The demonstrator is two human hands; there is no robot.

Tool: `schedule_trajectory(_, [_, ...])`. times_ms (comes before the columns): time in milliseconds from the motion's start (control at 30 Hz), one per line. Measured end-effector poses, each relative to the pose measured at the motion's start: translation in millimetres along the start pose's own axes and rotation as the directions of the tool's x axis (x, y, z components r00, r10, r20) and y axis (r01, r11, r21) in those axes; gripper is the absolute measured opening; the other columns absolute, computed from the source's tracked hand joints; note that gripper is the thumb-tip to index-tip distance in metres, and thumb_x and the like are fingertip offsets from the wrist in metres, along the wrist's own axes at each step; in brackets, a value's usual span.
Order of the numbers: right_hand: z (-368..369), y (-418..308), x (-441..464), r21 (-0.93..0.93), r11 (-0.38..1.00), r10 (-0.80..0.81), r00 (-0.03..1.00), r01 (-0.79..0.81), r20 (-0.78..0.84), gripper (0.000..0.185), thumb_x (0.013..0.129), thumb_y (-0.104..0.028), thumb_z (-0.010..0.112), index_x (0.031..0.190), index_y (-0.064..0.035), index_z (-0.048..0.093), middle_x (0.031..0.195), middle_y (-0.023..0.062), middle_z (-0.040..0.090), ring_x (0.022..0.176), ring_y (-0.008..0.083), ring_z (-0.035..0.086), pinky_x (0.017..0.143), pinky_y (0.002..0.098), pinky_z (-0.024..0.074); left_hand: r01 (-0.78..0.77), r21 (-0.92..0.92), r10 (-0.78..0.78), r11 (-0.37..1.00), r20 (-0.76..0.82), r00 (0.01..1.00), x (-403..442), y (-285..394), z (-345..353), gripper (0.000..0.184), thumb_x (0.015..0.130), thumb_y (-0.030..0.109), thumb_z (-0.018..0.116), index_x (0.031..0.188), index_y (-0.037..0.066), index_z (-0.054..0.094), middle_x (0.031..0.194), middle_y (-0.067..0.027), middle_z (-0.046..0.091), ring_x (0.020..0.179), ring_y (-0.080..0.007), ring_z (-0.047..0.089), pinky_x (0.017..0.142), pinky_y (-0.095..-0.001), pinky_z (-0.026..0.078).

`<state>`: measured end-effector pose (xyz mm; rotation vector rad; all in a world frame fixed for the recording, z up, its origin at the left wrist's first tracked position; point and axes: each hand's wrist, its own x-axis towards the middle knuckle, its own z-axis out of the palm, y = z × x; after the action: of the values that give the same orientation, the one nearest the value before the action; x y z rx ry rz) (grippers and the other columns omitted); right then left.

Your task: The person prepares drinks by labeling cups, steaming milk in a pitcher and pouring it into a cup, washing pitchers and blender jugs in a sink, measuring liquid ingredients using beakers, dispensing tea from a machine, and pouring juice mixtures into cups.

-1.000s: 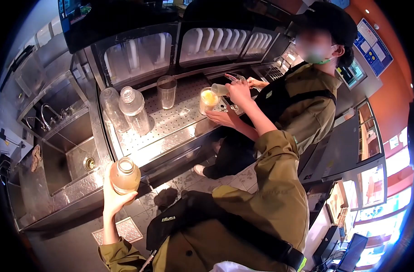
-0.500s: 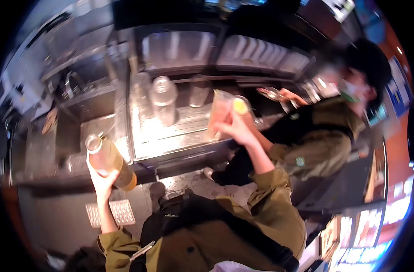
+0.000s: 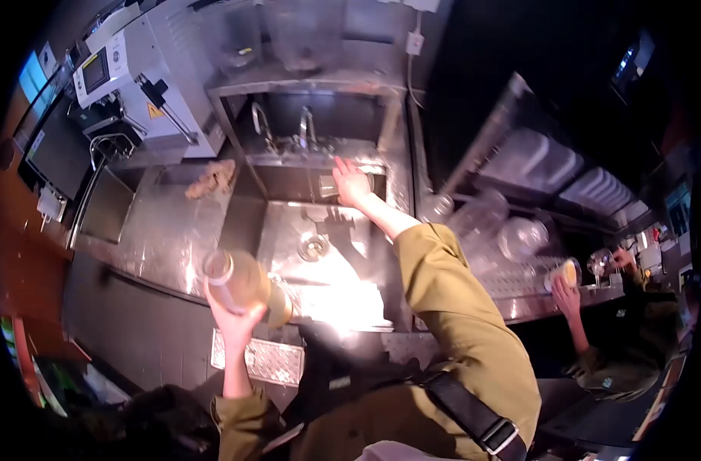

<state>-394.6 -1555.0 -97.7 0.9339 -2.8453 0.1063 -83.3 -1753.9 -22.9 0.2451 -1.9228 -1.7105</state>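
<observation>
My left hand [image 3: 235, 316] is wrapped around a clear shaker bottle [image 3: 245, 281] of yellowish liquid, tilted in front of the sink's near edge. Over the back of the metal sink [image 3: 281, 236] reaches my right hand [image 3: 352, 184], fingers stretched out, with nothing visible in its grasp. Beside that hand is a small pale, see-through object [image 3: 329, 186], its kind unclear. Two metal taps [image 3: 307, 127] stand behind the hand, and the drain [image 3: 313, 247] lies below it.
Clear containers [image 3: 522, 238] stand on the perforated drainboard [image 3: 504, 286] at right. There, a co-worker's hand [image 3: 567, 296] holds a cup [image 3: 563, 273] with something yellow. A crumpled cloth [image 3: 210, 180] lies on the left counter [image 3: 162, 223], near a white machine [image 3: 147, 81].
The view has swung left toward the sink. My right hand, earlier holding a clear plastic cup above the drainboard, is now over the sink without it. My left hand keeps the shaker bottle.
</observation>
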Motion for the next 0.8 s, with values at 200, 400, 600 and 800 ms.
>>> schedule_trajectory(200, [59.3, 32.2, 115.1, -0.291, 0.904, -0.216, 0.923, 0.312, 0.320, 0.028, 0.077, -0.016, 0.046, 0.102, -0.0059, 0.054, 0.127, 0.0078, 0.044, 0.124, 0.0232, 0.034, 0.100, 0.0363, 0.0314, 0.175, 0.077, -0.168, 0.981, -0.088, 0.982, 77.3, -33.8, -98.3, 0.109, 0.050, 0.034, 0.081, 0.133, 0.002, 0.018, 0.127, -0.0134, 0.032, 0.117, -0.0259, 0.035, 0.097, -0.0392, 0.030])
schedule_trajectory(400, [43.7, 41.9, 45.3, -0.130, 0.943, -0.315, 0.948, 0.308, -0.037, 0.032, 0.065, -0.006, 0.052, 0.097, -0.0066, 0.053, 0.119, 0.0148, 0.048, 0.115, 0.0280, 0.043, 0.096, 0.0397, 0.0347, 0.162, 0.081, -0.154, 0.983, -0.105, 0.983, 139.4, -57.6, -126.4, 0.102, 0.055, 0.024, 0.077, 0.133, 0.001, 0.017, 0.128, -0.0140, 0.030, 0.117, -0.0251, 0.035, 0.097, -0.0387, 0.030])
schedule_trajectory(600, [121.5, -82.6, -17.2, 0.789, 0.500, 0.450, 0.885, -0.358, 0.118, 0.051, 0.064, -0.003, 0.063, 0.111, -0.0049, 0.045, 0.103, 0.0139, 0.055, 0.099, 0.0323, 0.052, 0.085, 0.0377, 0.0418, 0.228, -0.006, -0.227, 0.974, 0.035, 0.973, 174.6, -87.7, -131.8, 0.102, 0.055, 0.015, 0.076, 0.134, 0.003, 0.014, 0.128, -0.0138, 0.030, 0.117, -0.0247, 0.034, 0.099, -0.0373, 0.028])
schedule_trajectory(800, [113.8, -114.4, -20.7, 0.855, 0.372, 0.688, 0.726, -0.360, 0.006, 0.052, 0.070, -0.006, 0.066, 0.114, -0.0044, 0.038, 0.099, 0.0111, 0.054, 0.092, 0.0237, 0.054, 0.080, 0.0324, 0.0424, 0.265, -0.073, -0.247, 0.962, 0.188, 0.950, 204.3, -71.2, -95.7, 0.102, 0.054, 0.017, 0.078, 0.133, 0.005, 0.015, 0.125, -0.0112, 0.033, 0.117, -0.0248, 0.034, 0.099, -0.0378, 0.028])
